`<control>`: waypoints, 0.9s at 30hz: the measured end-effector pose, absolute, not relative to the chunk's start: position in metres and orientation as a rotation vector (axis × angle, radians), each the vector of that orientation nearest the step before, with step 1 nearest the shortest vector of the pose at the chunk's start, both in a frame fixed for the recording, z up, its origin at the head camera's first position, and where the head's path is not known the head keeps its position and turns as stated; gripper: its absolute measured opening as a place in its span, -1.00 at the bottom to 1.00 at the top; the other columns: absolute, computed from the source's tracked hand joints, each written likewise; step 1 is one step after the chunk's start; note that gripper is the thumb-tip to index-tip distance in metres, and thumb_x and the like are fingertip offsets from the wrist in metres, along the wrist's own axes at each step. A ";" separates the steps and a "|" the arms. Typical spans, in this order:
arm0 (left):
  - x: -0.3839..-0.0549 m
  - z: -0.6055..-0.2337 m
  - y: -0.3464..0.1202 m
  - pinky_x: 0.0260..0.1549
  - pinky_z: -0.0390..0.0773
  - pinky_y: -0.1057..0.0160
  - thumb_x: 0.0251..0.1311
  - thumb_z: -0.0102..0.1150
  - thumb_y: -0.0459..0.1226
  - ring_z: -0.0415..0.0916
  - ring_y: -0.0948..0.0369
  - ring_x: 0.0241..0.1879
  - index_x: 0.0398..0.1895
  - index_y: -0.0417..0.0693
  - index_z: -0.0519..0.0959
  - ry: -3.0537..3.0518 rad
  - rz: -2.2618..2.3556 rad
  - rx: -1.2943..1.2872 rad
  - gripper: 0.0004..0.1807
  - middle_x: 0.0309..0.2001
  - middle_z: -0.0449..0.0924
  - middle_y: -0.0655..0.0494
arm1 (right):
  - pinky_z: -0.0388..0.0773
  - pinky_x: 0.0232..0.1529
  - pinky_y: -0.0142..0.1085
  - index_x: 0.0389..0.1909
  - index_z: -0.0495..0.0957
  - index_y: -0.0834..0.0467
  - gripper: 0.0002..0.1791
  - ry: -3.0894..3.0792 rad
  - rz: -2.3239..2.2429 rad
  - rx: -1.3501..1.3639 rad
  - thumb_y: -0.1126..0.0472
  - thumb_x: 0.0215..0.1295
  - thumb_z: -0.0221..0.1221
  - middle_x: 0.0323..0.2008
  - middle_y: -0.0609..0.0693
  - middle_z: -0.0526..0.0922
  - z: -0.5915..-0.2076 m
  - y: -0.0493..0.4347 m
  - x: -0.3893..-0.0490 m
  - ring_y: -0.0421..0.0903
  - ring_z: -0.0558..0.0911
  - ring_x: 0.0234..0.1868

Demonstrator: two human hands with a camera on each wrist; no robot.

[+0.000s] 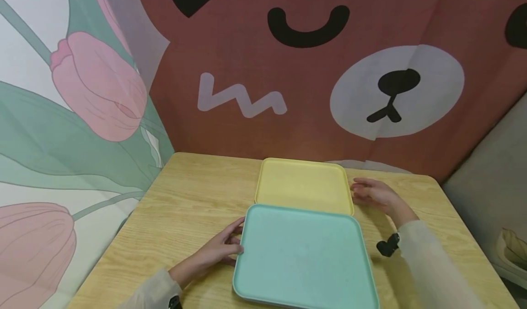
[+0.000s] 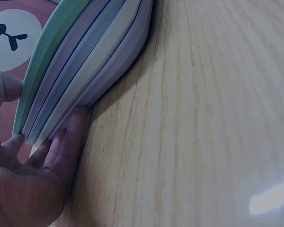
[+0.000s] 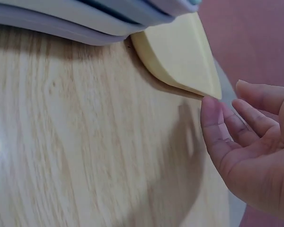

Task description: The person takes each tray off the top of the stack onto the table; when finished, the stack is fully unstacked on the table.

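A stack of several pastel trays, a teal tray (image 1: 304, 254) on top, lies at the near side of the wooden table (image 1: 193, 194). My left hand (image 1: 224, 247) holds the stack's left edge. In the left wrist view the thumb lies on the top rim and the fingers (image 2: 68, 142) reach under the stack (image 2: 85, 61). A single yellow tray (image 1: 302, 185) lies just behind the stack. My right hand (image 1: 370, 192) is at that tray's right edge, fingers relaxed. In the right wrist view a fingertip (image 3: 210, 106) touches the yellow tray (image 3: 180, 52) at its corner.
Printed cloth backdrops close the table in on the left (image 1: 74, 116) and at the back (image 1: 309, 71). Bare wood shows left of the trays and along the right side. A grey surface (image 1: 490, 176) and a pale object (image 1: 512, 249) lie beyond the table's right edge.
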State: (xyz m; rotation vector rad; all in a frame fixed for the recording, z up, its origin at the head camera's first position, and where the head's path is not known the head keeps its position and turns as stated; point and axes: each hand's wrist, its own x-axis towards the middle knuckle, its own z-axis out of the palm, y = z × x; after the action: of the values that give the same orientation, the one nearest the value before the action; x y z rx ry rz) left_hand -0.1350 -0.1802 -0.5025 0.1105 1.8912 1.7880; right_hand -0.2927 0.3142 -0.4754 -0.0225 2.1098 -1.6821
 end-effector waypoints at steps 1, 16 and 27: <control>-0.135 -0.502 -0.180 -0.19 0.71 -0.02 0.23 0.19 -0.34 0.46 0.06 0.05 0.64 0.16 0.00 1.889 1.789 0.112 -0.07 0.43 0.17 -0.13 | 0.57 0.22 -0.12 0.56 -0.10 0.40 -0.28 2.128 -1.667 -0.024 0.24 0.58 -0.01 0.48 0.47 0.09 -0.474 0.315 -0.291 -0.14 0.62 0.08; -0.138 -0.506 -0.181 -0.16 0.71 -0.03 0.19 0.20 -0.33 0.44 0.03 0.06 0.64 0.16 0.00 1.899 1.775 0.095 -0.05 0.42 0.16 -0.16 | 0.55 0.24 -0.04 0.55 0.00 0.37 -0.26 2.187 -1.575 -0.107 0.15 0.54 0.08 0.43 0.42 0.21 -0.451 0.311 -0.248 0.16 0.51 0.27; -0.137 -0.503 -0.180 -0.16 0.71 -0.04 0.19 0.20 -0.34 0.43 0.04 0.05 0.64 0.17 0.01 1.893 1.778 0.086 -0.05 0.43 0.17 -0.14 | 0.58 0.21 -0.10 0.53 0.04 0.39 -0.25 2.222 -1.590 -0.142 0.12 0.52 0.11 0.45 0.42 0.19 -0.438 0.301 -0.203 0.10 0.51 0.28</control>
State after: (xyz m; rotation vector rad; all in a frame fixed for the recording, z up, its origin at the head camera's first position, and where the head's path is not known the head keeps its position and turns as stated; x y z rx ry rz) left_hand -0.1375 -0.1795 -0.5026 0.0860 1.8925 1.7780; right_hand -0.2033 0.3010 -0.4381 -0.1419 2.2216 -1.5899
